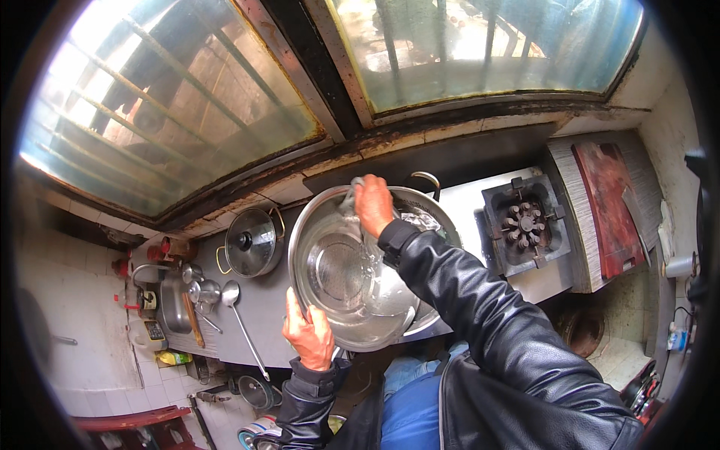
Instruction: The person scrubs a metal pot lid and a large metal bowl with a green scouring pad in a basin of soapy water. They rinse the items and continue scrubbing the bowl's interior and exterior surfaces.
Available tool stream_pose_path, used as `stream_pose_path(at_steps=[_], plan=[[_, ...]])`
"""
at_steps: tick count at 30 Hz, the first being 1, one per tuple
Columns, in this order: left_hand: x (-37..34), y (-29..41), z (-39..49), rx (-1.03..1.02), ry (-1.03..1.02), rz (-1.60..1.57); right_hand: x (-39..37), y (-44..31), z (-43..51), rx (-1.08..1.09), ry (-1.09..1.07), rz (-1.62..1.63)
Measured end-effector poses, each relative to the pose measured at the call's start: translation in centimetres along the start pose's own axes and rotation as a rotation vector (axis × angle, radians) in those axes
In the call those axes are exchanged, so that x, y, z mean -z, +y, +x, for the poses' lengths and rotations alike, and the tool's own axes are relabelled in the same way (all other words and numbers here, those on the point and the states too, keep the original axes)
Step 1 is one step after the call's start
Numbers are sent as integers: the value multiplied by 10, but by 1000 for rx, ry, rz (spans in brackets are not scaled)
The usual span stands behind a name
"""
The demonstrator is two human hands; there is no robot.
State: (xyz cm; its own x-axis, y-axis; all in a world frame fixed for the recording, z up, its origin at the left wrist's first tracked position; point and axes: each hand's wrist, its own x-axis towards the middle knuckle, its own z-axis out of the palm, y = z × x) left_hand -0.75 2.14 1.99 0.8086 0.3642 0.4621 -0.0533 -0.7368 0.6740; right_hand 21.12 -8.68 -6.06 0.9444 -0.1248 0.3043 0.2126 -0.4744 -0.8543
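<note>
A wide stainless steel basin is held tilted over a large steel pot, which has a loop handle at its far side. My left hand grips the near left rim of the basin, fingers along its outer wall. My right hand is closed on a wet grey cloth at the basin's far rim. Some clear water lies in the basin's lower right part. Water also shows in the pot, whose near left side is hidden by the basin.
To the right are a gas burner and a red cutting board with a knife. On the left stand a lidded pot, a long ladle, metal jugs and a small sink. Barred windows rise behind the counter.
</note>
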Motion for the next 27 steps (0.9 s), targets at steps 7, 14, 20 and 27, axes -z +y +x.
stream_pose_path(at_steps=[7,14,20,27], plan=[[5,5,0,69,-24,-29,9,24,-11,-53,-104,43],[6,6,-2,74,-19,10,8,-45,-10,301,-159,291],[6,-1,-3,17,15,37,19,-91,-45,381,-224,370],[9,-11,-5,44,12,42,8,-53,-15,242,-150,111]])
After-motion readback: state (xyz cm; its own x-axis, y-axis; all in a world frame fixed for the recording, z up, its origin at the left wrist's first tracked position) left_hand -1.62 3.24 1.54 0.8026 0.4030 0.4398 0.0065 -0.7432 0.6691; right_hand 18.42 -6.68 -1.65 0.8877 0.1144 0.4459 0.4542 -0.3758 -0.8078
